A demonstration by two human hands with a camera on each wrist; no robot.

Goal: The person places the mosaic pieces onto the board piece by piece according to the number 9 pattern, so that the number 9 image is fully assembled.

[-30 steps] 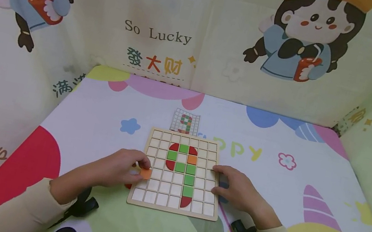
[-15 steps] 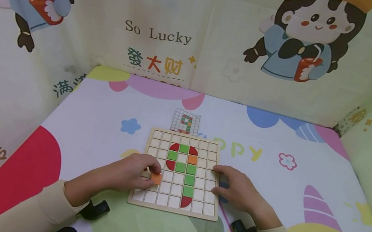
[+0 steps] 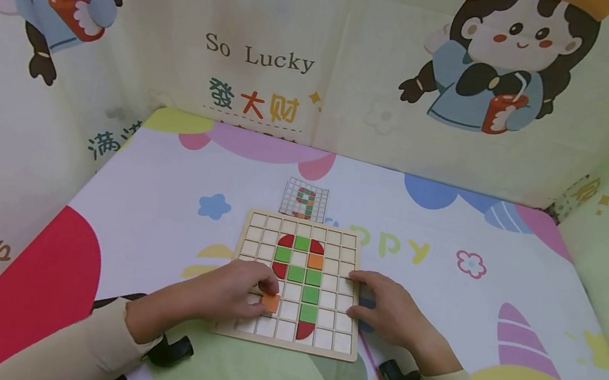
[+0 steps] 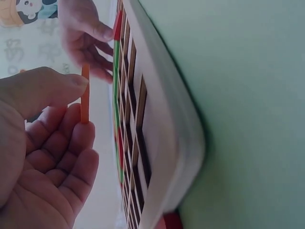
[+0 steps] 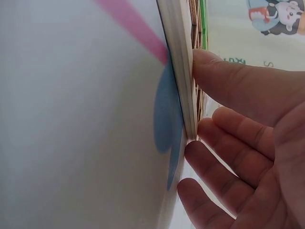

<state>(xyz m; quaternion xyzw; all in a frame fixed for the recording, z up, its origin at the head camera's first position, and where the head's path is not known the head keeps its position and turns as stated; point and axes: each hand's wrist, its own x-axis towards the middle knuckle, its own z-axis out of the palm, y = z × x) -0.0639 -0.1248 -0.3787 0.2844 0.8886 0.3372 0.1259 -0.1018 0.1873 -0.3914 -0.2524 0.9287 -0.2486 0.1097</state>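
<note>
My left hand (image 3: 238,288) pinches a square orange tile (image 3: 270,303) between thumb and fingers, over the lower left part of a wooden grid board (image 3: 283,344). In the left wrist view the orange tile (image 4: 85,93) stands edge-on, apart from the board's cells. Green, red and orange tiles form a 9-like figure on the board, with a red quarter-round tile (image 3: 305,331) at its lower end. My right hand (image 3: 390,307) touches the board's right edge with thumb and fingertips; the right wrist view shows the thumb (image 5: 228,78) on the board's rim.
Behind the board lies a small printed card (image 3: 304,199) with a similar coloured figure on a grid. Part of a red piece (image 4: 171,220) shows beside the board's edge in the left wrist view. A cartoon-patterned cloth (image 3: 450,229) covers the table, with printed curtains around it.
My left hand has carried the orange tile to the right and slightly nearer, from the board's left edge to above its inner cells. The right hand stays in place.
</note>
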